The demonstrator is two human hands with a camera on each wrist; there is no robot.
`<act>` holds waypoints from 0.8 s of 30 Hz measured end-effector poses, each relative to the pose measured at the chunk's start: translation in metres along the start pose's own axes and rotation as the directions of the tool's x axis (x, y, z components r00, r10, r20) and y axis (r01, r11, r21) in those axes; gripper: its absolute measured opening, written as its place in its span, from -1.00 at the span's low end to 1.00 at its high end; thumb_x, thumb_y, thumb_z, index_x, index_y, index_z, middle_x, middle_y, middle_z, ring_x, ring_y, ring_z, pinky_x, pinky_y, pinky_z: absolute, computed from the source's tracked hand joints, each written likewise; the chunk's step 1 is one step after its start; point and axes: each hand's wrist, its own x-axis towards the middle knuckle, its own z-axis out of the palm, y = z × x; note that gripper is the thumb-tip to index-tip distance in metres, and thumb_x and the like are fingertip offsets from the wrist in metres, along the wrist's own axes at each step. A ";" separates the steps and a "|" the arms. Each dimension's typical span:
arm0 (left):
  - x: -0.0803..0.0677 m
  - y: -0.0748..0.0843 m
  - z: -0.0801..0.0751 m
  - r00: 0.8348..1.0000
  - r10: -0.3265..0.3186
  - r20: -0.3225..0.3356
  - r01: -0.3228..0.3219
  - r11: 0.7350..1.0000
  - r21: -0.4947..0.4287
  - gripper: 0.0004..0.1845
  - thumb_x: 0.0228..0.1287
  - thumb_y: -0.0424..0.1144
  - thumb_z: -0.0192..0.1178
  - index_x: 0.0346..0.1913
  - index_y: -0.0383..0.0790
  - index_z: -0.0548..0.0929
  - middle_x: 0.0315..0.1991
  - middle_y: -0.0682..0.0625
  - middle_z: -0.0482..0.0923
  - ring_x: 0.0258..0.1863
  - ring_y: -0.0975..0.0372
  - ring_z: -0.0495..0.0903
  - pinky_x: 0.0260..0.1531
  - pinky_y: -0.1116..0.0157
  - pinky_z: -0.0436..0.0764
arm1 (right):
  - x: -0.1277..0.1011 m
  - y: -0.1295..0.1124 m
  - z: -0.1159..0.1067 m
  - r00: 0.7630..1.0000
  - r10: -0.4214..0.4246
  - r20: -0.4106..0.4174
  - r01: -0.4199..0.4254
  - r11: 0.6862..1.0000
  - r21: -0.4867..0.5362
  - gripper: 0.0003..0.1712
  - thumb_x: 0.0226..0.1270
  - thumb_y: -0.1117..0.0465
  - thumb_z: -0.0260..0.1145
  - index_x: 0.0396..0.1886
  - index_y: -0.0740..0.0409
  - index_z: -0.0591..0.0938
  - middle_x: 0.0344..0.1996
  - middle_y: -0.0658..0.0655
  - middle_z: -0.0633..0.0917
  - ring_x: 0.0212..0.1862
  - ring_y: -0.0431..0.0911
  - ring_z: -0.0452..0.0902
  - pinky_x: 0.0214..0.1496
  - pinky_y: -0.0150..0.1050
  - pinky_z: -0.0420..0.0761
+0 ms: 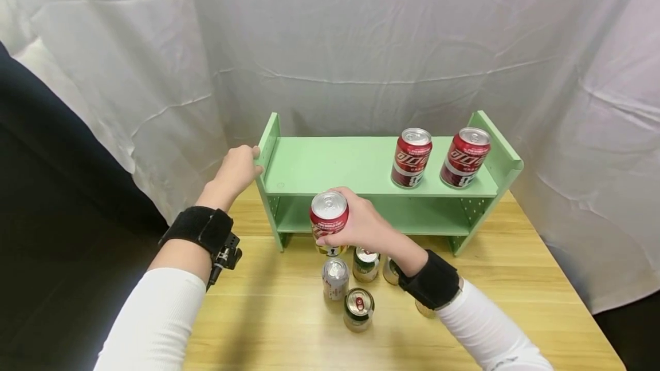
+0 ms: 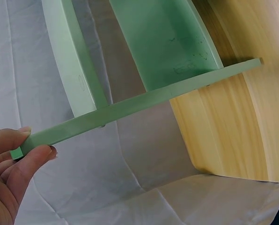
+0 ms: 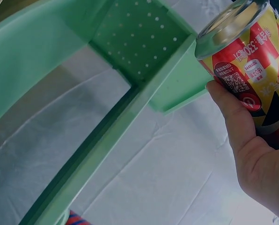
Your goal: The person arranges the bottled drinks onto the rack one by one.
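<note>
The right hand [image 1: 368, 225] has its fingers and thumb wrapped round the side of a red-and-yellow aluminium drink can [image 1: 329, 216], holding it upright, silver top up, lifted off the pale wooden table [image 1: 515, 279] and just in front of the lower front edge of the light green two-tier wooden shelf [image 1: 361, 168]. The can's long axis stands vertical, and the shelf's top board lies up and away from it; the free stretch of that board is to the left of the two red cola cans [image 1: 411, 157] standing upright near its right end. The left hand [image 1: 236, 169] is well apart from the held can, off to its left, with thumb and fingers pinching the top corner of the shelf's left side panel [image 2: 41, 136]. On the table below the right wrist, four small cans [image 1: 346, 288] stand upright close together; a further one seems half hidden behind the black wrist strap [image 1: 430, 279].
</note>
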 end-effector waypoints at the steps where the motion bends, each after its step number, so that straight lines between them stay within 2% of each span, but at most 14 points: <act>1: 0.000 0.000 0.000 1.000 -0.004 0.006 0.004 1.000 -0.004 -0.41 0.32 -0.38 0.03 0.38 -0.48 0.17 0.41 -0.28 0.09 0.37 -0.14 0.12 0.29 0.00 0.21 | 0.001 0.001 -0.002 1.000 0.001 -0.003 -0.001 1.000 0.002 -0.05 -0.28 0.10 0.61 0.20 0.09 0.37 -0.09 0.07 0.63 -0.06 -0.09 0.58 -0.07 -0.19 0.59; 9: 0.000 -0.002 0.001 1.000 -0.005 0.004 0.005 1.000 -0.017 -0.41 0.31 -0.39 0.03 0.37 -0.48 0.19 0.40 -0.29 0.11 0.36 -0.14 0.12 0.29 0.01 0.22 | 0.013 0.004 -0.014 0.999 0.001 -0.033 -0.001 1.000 -0.009 -0.06 -0.26 0.12 0.60 0.20 0.14 0.36 -0.08 0.12 0.64 -0.04 -0.05 0.58 -0.02 -0.15 0.57; 11: 0.000 -0.002 0.001 1.000 -0.001 0.001 0.001 1.000 -0.018 -0.41 0.31 -0.39 0.03 0.37 -0.48 0.20 0.40 -0.29 0.11 0.36 -0.12 0.15 0.27 0.03 0.27 | 0.016 0.004 -0.018 0.999 0.003 -0.045 -0.003 1.000 -0.005 -0.07 -0.25 0.13 0.59 0.19 0.14 0.36 -0.07 0.12 0.63 -0.04 -0.05 0.57 -0.01 -0.14 0.57; 16: 0.001 -0.002 0.002 1.000 0.007 -0.009 -0.007 1.000 -0.019 -0.43 0.30 -0.39 0.02 0.35 -0.47 0.24 0.40 -0.29 0.12 0.32 -0.10 0.24 0.14 0.07 0.40 | 0.021 0.007 -0.028 0.996 0.000 -0.093 -0.001 1.000 -0.010 -0.09 -0.26 0.13 0.60 0.17 0.16 0.38 -0.08 0.14 0.64 -0.05 -0.02 0.58 -0.02 -0.10 0.58; 24: 0.001 -0.002 0.003 1.000 0.021 -0.018 -0.021 1.000 0.000 -0.46 0.32 -0.38 0.01 0.33 -0.48 0.27 0.40 -0.28 0.12 0.24 -0.08 0.34 -0.01 0.13 0.40 | 0.033 0.015 -0.044 0.992 0.017 -0.122 -0.020 1.000 -0.021 -0.06 -0.26 0.11 0.61 0.19 0.19 0.37 -0.06 0.17 0.62 -0.03 0.01 0.57 0.00 -0.07 0.56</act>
